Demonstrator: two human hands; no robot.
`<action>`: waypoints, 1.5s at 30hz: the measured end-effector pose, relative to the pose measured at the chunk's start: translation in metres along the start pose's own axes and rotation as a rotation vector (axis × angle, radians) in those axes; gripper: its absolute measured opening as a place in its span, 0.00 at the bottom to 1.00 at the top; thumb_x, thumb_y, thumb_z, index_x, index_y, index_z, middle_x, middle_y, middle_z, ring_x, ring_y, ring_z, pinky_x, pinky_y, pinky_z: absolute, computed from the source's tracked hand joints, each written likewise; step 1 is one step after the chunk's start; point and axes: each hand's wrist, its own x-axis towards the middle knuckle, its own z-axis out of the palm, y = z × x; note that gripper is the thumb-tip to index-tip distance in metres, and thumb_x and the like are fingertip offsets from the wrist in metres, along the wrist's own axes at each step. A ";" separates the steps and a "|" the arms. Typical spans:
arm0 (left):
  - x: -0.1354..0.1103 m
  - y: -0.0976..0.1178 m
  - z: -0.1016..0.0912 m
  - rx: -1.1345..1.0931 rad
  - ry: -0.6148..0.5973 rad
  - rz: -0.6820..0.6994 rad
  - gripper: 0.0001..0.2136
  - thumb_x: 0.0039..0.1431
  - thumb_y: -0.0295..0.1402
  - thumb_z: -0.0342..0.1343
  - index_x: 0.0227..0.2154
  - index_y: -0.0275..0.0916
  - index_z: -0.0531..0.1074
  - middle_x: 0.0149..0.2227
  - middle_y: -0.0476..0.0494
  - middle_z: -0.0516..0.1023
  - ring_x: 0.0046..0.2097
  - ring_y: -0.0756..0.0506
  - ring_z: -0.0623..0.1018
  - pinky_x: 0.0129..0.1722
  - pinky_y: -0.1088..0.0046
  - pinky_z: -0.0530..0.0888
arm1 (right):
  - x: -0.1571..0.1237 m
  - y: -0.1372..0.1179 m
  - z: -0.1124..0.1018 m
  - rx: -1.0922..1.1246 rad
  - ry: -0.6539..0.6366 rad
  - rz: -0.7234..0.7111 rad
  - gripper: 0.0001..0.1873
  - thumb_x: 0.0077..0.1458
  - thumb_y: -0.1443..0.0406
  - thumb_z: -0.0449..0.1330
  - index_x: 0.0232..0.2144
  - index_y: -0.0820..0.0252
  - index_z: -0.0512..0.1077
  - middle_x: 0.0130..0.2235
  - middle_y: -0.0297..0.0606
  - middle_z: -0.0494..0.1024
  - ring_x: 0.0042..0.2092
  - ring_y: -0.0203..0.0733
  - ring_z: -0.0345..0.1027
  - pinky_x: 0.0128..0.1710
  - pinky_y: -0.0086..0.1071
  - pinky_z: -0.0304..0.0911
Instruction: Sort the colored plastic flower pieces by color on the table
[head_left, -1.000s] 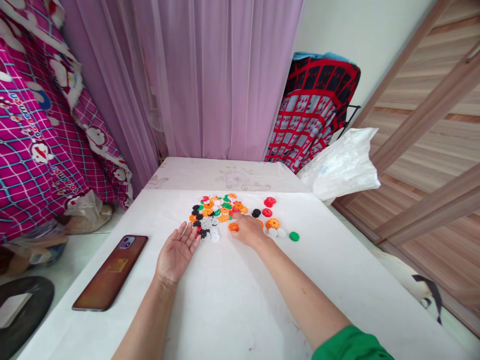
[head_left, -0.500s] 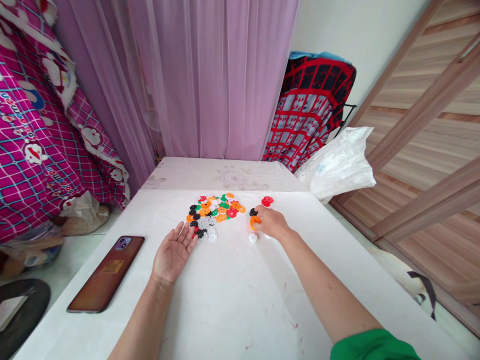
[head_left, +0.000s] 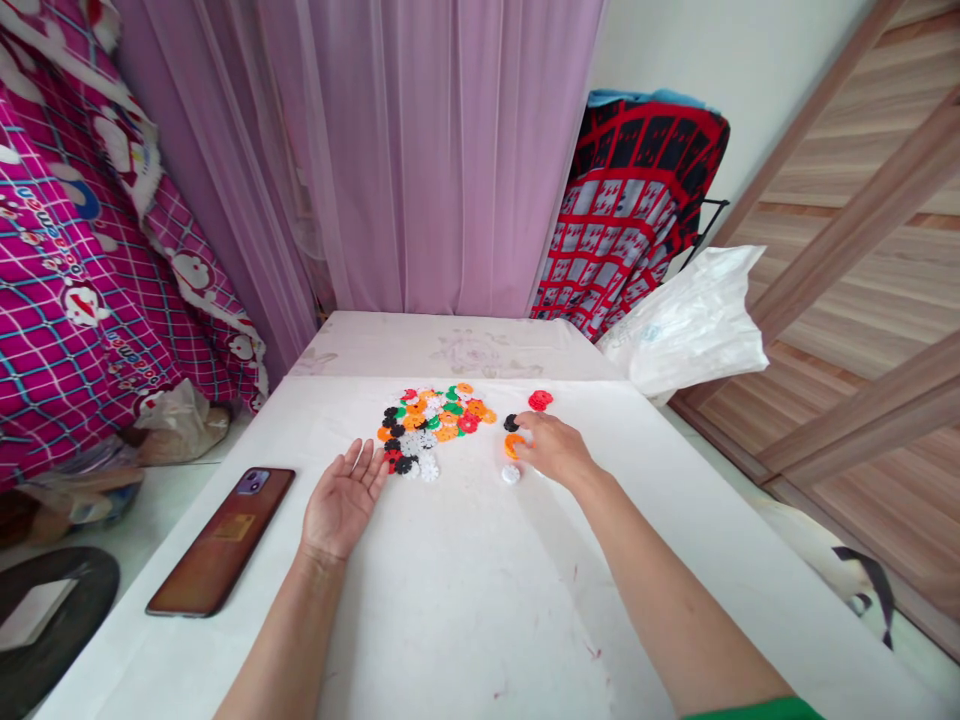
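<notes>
A pile of plastic snowflake discs in orange, green, red, black, white and grey lies spread on the white-covered table. My left hand rests palm up at the pile's lower left, fingers stretched, with its fingertips beside a red and a black disc. To the right of the pile, my right hand is held low with thumb and forefinger apart. Its fingertips are at some orange discs and close to a few black discs. Nearer to me lie white discs; farther back are red discs. Something white is partly hidden under the right hand.
A brown phone lies face down at the table's left. A white plastic bag stands by the far right edge. Behind are a purple curtain and a chair under red-and-black cloth. A wooden wardrobe stands to the right.
My right hand's thumb and forefinger have moved a little apart and back from the orange discs, which show more fully. My left hand stays almost as it was. The view has shifted slightly.
</notes>
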 end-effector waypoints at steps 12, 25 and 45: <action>-0.003 -0.002 0.006 0.388 0.226 0.392 0.08 0.56 0.23 0.54 0.34 0.41 0.77 0.46 0.45 0.79 0.59 0.46 0.69 0.61 0.71 0.61 | -0.039 -0.109 0.065 0.265 0.088 -0.351 0.22 0.58 0.61 0.55 0.55 0.53 0.67 0.59 0.40 0.67 0.59 0.45 0.58 0.57 0.37 0.56; -0.005 -0.033 -0.007 2.282 -0.179 0.607 0.22 0.64 0.31 0.42 0.60 0.47 0.63 0.63 0.45 0.63 0.66 0.40 0.60 0.64 0.48 0.53 | -0.044 -0.108 0.083 0.181 0.168 -0.223 0.23 0.58 0.58 0.56 0.54 0.62 0.68 0.59 0.48 0.67 0.60 0.52 0.57 0.59 0.46 0.52; 0.002 -0.032 -0.015 2.235 -0.096 0.788 0.20 0.57 0.42 0.55 0.51 0.42 0.73 0.60 0.37 0.69 0.63 0.33 0.64 0.61 0.46 0.59 | -0.080 -0.090 0.102 0.394 0.327 -0.269 0.14 0.53 0.69 0.56 0.42 0.59 0.74 0.51 0.42 0.74 0.54 0.48 0.63 0.56 0.43 0.57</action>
